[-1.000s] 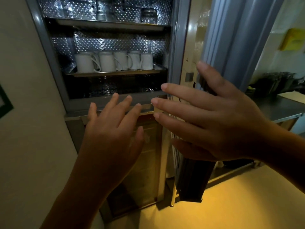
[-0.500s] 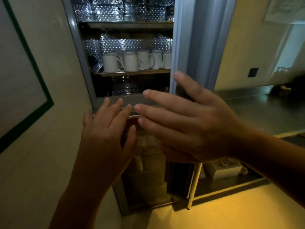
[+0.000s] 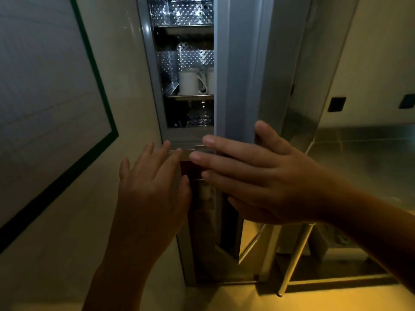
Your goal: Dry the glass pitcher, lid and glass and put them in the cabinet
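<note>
The steel cabinet stands ahead, its grey upper door swung most of the way across the opening. My right hand lies flat with straight fingers against the door's lower edge, thumb up on the door's face. My left hand hovers with fingers spread in front of the cabinet's frame, below the opening; whether it touches is unclear. Both hands hold nothing. Glassware shows dimly on the lowest visible shelf. I cannot make out the pitcher or lid.
White mugs stand on the middle shelf in the narrow gap. A green-framed board hangs on the wall at left. A steel counter runs at right, with a table leg below it.
The upper door has swung left, narrowing the opening from several mugs in view to barely two. My right hand moved with it; the view shifted right.
</note>
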Motion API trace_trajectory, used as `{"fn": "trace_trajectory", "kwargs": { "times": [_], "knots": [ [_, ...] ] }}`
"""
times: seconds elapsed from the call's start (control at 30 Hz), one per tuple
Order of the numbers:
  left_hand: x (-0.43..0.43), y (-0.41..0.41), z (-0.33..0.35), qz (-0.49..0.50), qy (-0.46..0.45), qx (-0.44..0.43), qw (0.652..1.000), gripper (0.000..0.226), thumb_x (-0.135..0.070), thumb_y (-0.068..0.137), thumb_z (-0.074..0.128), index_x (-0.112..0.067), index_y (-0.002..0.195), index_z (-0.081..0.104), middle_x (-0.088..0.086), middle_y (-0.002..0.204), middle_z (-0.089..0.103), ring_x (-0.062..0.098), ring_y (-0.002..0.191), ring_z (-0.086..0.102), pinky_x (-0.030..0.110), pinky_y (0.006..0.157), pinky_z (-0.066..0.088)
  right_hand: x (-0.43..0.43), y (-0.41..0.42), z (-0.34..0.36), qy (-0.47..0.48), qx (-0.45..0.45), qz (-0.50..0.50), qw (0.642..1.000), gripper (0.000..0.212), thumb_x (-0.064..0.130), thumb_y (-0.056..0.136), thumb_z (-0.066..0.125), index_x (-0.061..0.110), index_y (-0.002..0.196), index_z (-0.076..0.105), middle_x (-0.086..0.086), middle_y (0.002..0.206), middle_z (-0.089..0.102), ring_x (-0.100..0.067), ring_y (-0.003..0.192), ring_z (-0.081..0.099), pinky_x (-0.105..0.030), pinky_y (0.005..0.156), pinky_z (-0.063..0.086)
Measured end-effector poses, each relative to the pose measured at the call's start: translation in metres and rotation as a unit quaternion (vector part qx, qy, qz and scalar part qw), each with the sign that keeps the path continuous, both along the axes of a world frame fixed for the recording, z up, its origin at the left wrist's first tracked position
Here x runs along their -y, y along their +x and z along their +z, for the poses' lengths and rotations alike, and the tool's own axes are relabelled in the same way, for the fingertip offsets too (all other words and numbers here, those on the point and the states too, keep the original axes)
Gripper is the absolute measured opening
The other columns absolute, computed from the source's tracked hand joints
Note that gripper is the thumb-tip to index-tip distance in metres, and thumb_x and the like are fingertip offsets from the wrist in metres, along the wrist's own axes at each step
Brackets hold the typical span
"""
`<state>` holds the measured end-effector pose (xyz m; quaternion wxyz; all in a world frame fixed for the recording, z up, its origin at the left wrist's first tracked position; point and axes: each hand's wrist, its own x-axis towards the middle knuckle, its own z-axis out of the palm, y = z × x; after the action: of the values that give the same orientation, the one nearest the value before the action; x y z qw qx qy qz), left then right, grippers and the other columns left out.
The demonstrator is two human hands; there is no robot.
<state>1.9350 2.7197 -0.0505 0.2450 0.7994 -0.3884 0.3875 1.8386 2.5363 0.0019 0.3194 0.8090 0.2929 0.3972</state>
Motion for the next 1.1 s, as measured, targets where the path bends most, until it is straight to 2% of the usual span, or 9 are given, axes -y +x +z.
{"fn": "trace_trajectory", "kwargs": {
  "times": [0.1,0.23,0.43,0.6,0.77,1.0,1.1],
  "knots": [
    [-0.005,0.006,-0.002,0.007,-0.013,-0.025,1.0,0.045,-0.029,0.086,0.042,-0.004,0.12,0.058,0.02,0.127,0.057,0.038,0.122,0.047,0.056,0.096,0.021,0.002,0.014,-0.003,0.0,-0.016,0.016,1.0,0.037,0.025,0.091,0.047,0.01,0.125,0.051,-0.005,0.146,0.032,-0.027,0.136,0.024,-0.049,0.113,-0.001],
    [-0.007,0.01,-0.003,0.026,-0.015,-0.027,0.999,0.046,-0.029,0.086,0.042,-0.003,0.12,0.059,0.02,0.125,0.058,0.038,0.121,0.048,0.055,0.095,0.02,0.003,0.031,-0.007,0.012,-0.054,0.024,0.998,0.042,0.026,0.089,0.048,0.012,0.128,0.051,-0.005,0.146,0.024,-0.025,0.139,0.016,-0.05,0.112,0.003],
    [-0.01,0.015,-0.004,0.056,-0.009,-0.026,0.998,0.048,-0.029,0.085,0.041,-0.001,0.119,0.06,0.021,0.124,0.059,0.041,0.118,0.051,0.056,0.094,0.018,0.01,0.055,-0.018,0.029,-0.092,0.01,0.995,0.05,0.031,0.088,0.042,0.018,0.136,0.034,-0.002,0.15,0.019,-0.023,0.141,0.006,-0.054,0.111,0.014],
    [-0.006,0.019,-0.009,0.057,-0.011,-0.018,0.998,0.047,-0.027,0.084,0.041,-0.001,0.12,0.059,0.02,0.123,0.059,0.04,0.119,0.051,0.06,0.094,0.017,0.014,0.067,-0.028,0.085,-0.108,-0.002,0.99,0.05,0.034,0.086,0.038,0.019,0.134,0.038,-0.003,0.151,0.021,-0.027,0.139,0.013,-0.056,0.104,0.016],
    [0.001,0.025,-0.015,0.055,-0.003,-0.013,0.998,0.046,-0.026,0.085,0.042,-0.003,0.121,0.058,0.018,0.124,0.059,0.037,0.121,0.049,0.061,0.095,0.016,0.02,0.074,-0.039,0.146,-0.114,-0.045,0.982,0.053,0.039,0.084,0.038,0.017,0.131,0.05,-0.01,0.147,0.034,-0.032,0.136,0.026,-0.055,0.101,0.023],
    [0.02,0.036,-0.024,0.05,-0.011,-0.029,0.998,0.045,-0.025,0.085,0.042,-0.005,0.122,0.057,0.022,0.128,0.055,0.039,0.122,0.049,0.06,0.096,0.022,0.026,0.087,-0.059,0.218,-0.101,-0.076,0.968,0.053,0.04,0.083,0.038,0.016,0.129,0.051,-0.009,0.145,0.037,-0.034,0.132,0.036,-0.056,0.097,0.026],
    [0.027,0.039,-0.027,0.056,-0.02,-0.029,0.998,0.045,-0.024,0.084,0.042,-0.004,0.121,0.058,0.026,0.13,0.052,0.041,0.124,0.047,0.061,0.096,0.019,0.028,0.092,-0.067,0.252,-0.095,-0.095,0.958,0.054,0.04,0.083,0.039,0.016,0.13,0.051,-0.008,0.145,0.038,-0.034,0.131,0.037,-0.056,0.096,0.028]
  ]
}}
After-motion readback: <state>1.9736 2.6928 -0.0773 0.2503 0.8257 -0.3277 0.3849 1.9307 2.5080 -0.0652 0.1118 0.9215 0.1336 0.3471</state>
